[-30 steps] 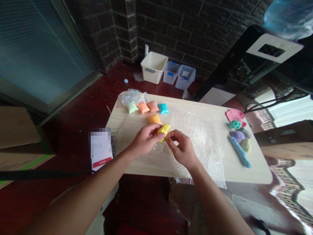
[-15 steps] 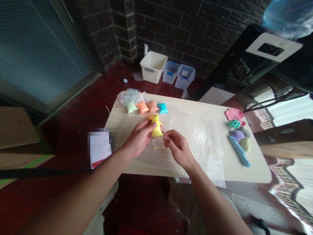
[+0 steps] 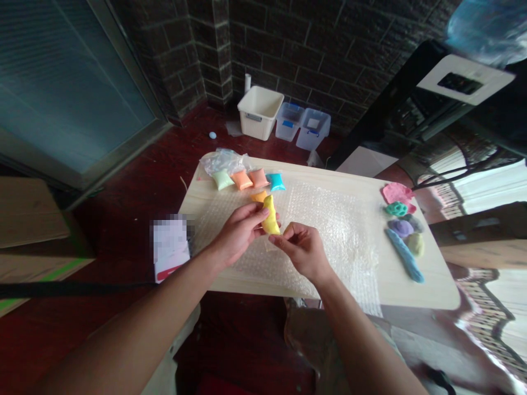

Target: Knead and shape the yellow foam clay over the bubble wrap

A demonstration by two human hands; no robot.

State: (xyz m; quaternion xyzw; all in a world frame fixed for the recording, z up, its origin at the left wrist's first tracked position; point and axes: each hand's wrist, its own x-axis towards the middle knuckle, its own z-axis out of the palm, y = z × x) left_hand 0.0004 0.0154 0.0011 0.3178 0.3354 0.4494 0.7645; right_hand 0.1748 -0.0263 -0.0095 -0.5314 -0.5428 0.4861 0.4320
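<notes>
My left hand [image 3: 239, 230] pinches a lump of yellow clay [image 3: 269, 215] held upright over the table. My right hand [image 3: 302, 249] is closed just beside it, fingertips pinched on a thin clear wrapper near the clay's lower end. An orange clay packet [image 3: 258, 196] lies on the bubble wrap [image 3: 329, 225] right behind the yellow lump.
Green, orange, pink-orange and blue clay packets [image 3: 249, 179] lie by a crumpled clear bag [image 3: 222, 161] at the table's [image 3: 411, 291] far left. Shaped clay pieces [image 3: 401, 227] sit at the right edge. White and clear bins [image 3: 284, 116] stand on the floor by the brick wall.
The yellow clay has been turned from lying sideways to upright in my left hand. My right hand drew back with the wrapper, then closed in again beside the clay.
</notes>
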